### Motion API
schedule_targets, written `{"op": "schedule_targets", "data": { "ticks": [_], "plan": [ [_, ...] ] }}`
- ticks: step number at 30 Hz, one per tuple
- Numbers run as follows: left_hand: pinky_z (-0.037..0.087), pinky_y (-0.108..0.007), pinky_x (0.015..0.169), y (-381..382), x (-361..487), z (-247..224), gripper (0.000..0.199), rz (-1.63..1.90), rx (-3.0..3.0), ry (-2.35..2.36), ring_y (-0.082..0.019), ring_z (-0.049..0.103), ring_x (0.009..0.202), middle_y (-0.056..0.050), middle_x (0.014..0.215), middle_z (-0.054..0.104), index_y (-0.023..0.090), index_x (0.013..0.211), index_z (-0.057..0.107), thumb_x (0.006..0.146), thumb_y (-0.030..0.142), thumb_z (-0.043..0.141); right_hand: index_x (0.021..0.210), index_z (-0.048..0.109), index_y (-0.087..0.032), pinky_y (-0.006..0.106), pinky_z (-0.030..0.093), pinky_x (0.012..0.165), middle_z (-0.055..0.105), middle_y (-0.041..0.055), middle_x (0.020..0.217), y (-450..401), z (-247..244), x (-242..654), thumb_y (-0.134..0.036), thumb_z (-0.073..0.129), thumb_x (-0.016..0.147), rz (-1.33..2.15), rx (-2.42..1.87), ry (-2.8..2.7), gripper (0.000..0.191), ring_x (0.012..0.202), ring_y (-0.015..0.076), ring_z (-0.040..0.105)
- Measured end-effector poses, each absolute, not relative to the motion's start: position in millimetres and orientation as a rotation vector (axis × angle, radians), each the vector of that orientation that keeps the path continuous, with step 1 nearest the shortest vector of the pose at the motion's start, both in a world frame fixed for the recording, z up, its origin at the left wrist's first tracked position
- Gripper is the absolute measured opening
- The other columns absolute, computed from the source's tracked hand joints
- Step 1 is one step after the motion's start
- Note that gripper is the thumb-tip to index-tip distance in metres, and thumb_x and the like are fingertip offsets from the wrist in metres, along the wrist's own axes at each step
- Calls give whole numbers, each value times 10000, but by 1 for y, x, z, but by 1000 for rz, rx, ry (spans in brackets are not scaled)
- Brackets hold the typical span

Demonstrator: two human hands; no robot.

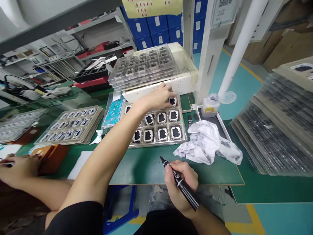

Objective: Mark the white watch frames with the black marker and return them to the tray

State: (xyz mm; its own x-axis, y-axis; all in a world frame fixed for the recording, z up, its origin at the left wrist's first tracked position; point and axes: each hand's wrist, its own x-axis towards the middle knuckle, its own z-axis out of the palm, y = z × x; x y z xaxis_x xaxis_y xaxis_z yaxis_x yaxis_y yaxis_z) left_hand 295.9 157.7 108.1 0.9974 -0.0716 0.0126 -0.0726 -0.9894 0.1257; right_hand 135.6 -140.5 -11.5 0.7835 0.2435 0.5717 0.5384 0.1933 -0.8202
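Reaching over the tray (pixel 161 143), the left hand (pixel 161 96) bends its fingers beside the far-right white frame (pixel 172 101); whether they grip anything cannot be told. The right hand (pixel 176 195), farther from that frame, closes around a black marker (pixel 187 193) slanting away leftward toward the tray.

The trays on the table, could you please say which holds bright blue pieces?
The blue-filled tray just left of the large tray under the left hand; others show none.

The left arm (pixel 110 150) covers one part of the tray (pixel 167 125). At three o'clock, the edge cuts the tray stack (pixel 276 130). At one o'clock, the label (pixel 223 11) carries unreadably small writing.
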Motion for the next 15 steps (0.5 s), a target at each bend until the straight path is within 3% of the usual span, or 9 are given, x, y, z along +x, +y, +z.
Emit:
{"op": "schedule_targets", "data": {
  "ticks": [4,9,12,15],
  "plan": [
    [567,-622,1338,149,257,107,474,298,2680,-78,-400,713,1480,-203,1533,771,155,1484,803,1033,301,809,1038,671,-252,249,685,752,762,-36,848,-140,-14,134,-136,749,1075,-241,-1379,-699,145,696,127,749],
    [781,-464,1005,122,157,96,576,670,1844,174,-301,892,1088,-152,1537,798,234,1440,847,916,402,1016,1069,702,-245,292,727,810,801,-1,903,-145,-15,132,-133,761,1083,-233,-1390,-687,127,790,171,819],
    [758,-250,810,96,94,78,546,742,1429,411,-182,874,884,-88,1267,885,245,1301,928,790,296,1112,1084,719,-241,276,727,737,825,9,925,-150,-15,134,-133,789,1069,-160,-1428,-707,129,794,188,852],
    [739,-178,826,64,54,53,572,774,1235,506,-113,833,800,-21,1028,879,238,1226,943,700,244,1167,1111,743,-233,291,749,734,821,3,879,-154,-16,137,-146,823,1040,-199,-1458,-707,138,766,209,863]
  ]
}}
